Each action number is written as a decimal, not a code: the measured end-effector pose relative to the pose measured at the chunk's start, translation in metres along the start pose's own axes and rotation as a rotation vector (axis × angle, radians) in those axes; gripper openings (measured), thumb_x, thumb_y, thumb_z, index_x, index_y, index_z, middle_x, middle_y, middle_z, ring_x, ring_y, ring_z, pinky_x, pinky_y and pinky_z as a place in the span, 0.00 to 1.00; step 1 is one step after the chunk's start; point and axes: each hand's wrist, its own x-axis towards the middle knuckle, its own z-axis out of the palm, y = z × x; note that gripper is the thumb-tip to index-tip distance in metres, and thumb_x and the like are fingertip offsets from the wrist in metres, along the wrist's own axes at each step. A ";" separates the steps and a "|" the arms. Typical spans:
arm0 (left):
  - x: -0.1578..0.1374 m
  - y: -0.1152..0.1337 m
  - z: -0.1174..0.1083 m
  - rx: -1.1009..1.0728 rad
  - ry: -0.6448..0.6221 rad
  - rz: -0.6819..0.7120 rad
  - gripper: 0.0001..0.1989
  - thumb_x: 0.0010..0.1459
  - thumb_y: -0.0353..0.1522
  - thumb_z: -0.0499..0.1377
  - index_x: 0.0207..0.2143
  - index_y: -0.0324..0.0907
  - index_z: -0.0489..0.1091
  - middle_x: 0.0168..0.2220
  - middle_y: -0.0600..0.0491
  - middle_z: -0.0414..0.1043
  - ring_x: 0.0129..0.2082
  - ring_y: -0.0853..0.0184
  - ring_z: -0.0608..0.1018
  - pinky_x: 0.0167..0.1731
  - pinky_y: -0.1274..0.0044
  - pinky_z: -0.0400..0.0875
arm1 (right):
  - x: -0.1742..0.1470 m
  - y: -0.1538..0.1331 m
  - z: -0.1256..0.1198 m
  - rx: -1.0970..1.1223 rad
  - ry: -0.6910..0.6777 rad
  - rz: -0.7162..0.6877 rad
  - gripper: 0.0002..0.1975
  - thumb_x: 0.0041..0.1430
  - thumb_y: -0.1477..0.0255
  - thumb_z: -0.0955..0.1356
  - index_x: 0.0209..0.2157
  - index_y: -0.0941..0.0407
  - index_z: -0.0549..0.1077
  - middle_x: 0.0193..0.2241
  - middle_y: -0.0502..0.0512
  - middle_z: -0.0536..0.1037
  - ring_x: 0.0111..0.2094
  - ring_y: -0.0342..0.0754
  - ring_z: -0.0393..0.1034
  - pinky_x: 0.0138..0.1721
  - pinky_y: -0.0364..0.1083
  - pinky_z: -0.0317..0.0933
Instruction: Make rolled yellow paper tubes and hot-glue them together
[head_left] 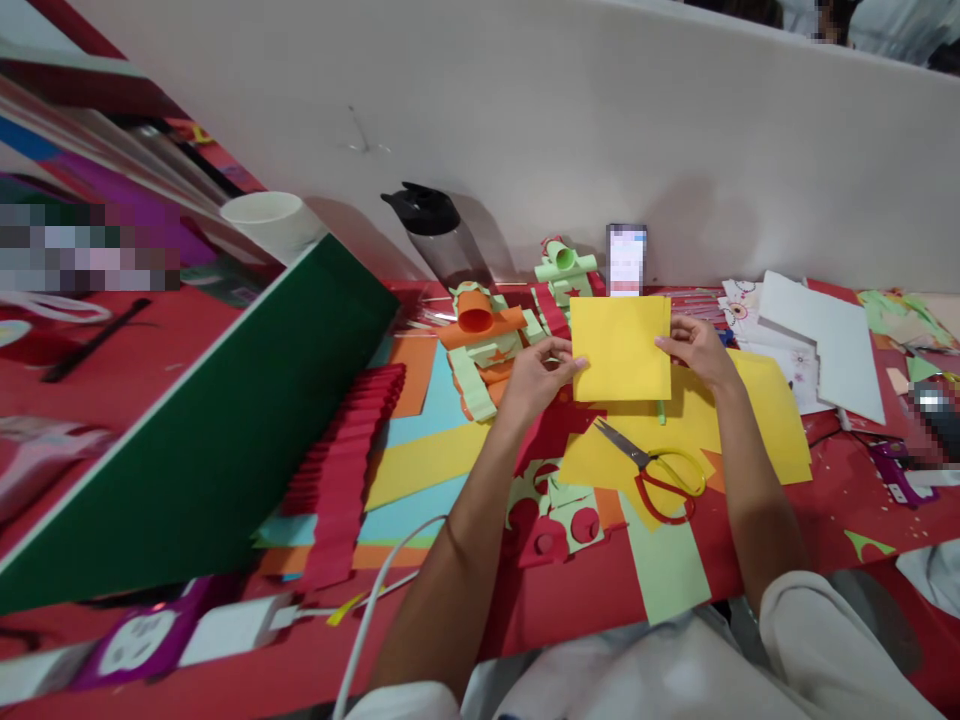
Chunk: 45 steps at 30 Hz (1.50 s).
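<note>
Between my two hands a square sheet of yellow paper [621, 350] is held up over the table. My left hand [541, 375] pinches its left edge near the lower corner. At the right edge, my right hand [697, 350] grips it between thumb and fingers. Below the sheet lie scissors [651, 470] with one red and one yellow handle loop, blades slightly apart, on more yellow paper [772, 420]. Just beyond my left hand stands an orange and pale green paper model [484, 345]. A similar green and red paper model [564, 275] is partly hidden behind the sheet.
A green board [225, 430] leans across the left side. A dark-lidded bottle [442, 235], a white cup [274, 220] and a phone [626, 262] stand near the white partition [525, 130]. Red crepe paper [337, 470], scraps and a white cable [375, 590] lie nearby.
</note>
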 end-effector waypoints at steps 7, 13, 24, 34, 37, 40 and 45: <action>-0.001 0.002 0.001 0.012 -0.005 -0.009 0.23 0.41 0.44 0.78 0.30 0.41 0.74 0.24 0.57 0.71 0.23 0.72 0.70 0.25 0.79 0.66 | -0.002 -0.005 0.000 -0.020 -0.077 0.011 0.20 0.47 0.59 0.80 0.39 0.54 0.80 0.35 0.53 0.82 0.31 0.45 0.70 0.27 0.42 0.61; 0.000 -0.003 0.000 -0.006 -0.005 -0.014 0.22 0.40 0.44 0.78 0.31 0.41 0.75 0.23 0.58 0.70 0.22 0.73 0.68 0.24 0.79 0.63 | -0.001 -0.004 0.000 -0.031 -0.107 -0.004 0.19 0.51 0.58 0.79 0.41 0.54 0.80 0.39 0.54 0.84 0.34 0.47 0.73 0.28 0.43 0.61; -0.002 -0.002 -0.002 0.049 -0.037 0.008 0.19 0.46 0.44 0.75 0.31 0.41 0.76 0.24 0.56 0.71 0.22 0.72 0.68 0.24 0.79 0.62 | -0.001 -0.001 0.000 -0.036 -0.070 0.009 0.21 0.51 0.59 0.78 0.44 0.54 0.81 0.39 0.55 0.85 0.35 0.48 0.75 0.28 0.43 0.62; -0.004 0.007 0.000 0.010 -0.064 -0.095 0.24 0.42 0.47 0.76 0.33 0.42 0.73 0.23 0.57 0.72 0.22 0.71 0.69 0.24 0.78 0.66 | -0.003 -0.006 -0.001 -0.034 -0.056 0.039 0.22 0.48 0.61 0.79 0.45 0.53 0.81 0.42 0.56 0.86 0.37 0.50 0.76 0.29 0.44 0.62; -0.004 0.004 -0.001 -0.030 -0.100 -0.122 0.23 0.45 0.44 0.75 0.37 0.43 0.72 0.22 0.59 0.70 0.22 0.71 0.71 0.24 0.79 0.66 | -0.003 -0.004 -0.004 -0.043 -0.042 0.040 0.22 0.48 0.62 0.79 0.45 0.54 0.81 0.41 0.57 0.86 0.35 0.49 0.75 0.28 0.43 0.61; -0.003 0.004 -0.002 -0.100 -0.059 -0.119 0.21 0.47 0.41 0.74 0.38 0.46 0.68 0.22 0.62 0.67 0.20 0.71 0.70 0.23 0.80 0.67 | -0.002 0.000 -0.010 -0.036 -0.019 0.043 0.21 0.49 0.62 0.78 0.45 0.54 0.82 0.41 0.56 0.85 0.33 0.47 0.74 0.26 0.43 0.60; 0.002 0.007 -0.006 -0.250 0.154 -0.077 0.17 0.51 0.37 0.72 0.33 0.46 0.64 0.22 0.62 0.61 0.19 0.72 0.67 0.20 0.82 0.63 | -0.005 -0.002 -0.025 0.006 0.084 0.039 0.20 0.49 0.61 0.79 0.43 0.54 0.83 0.35 0.54 0.85 0.29 0.47 0.73 0.24 0.43 0.60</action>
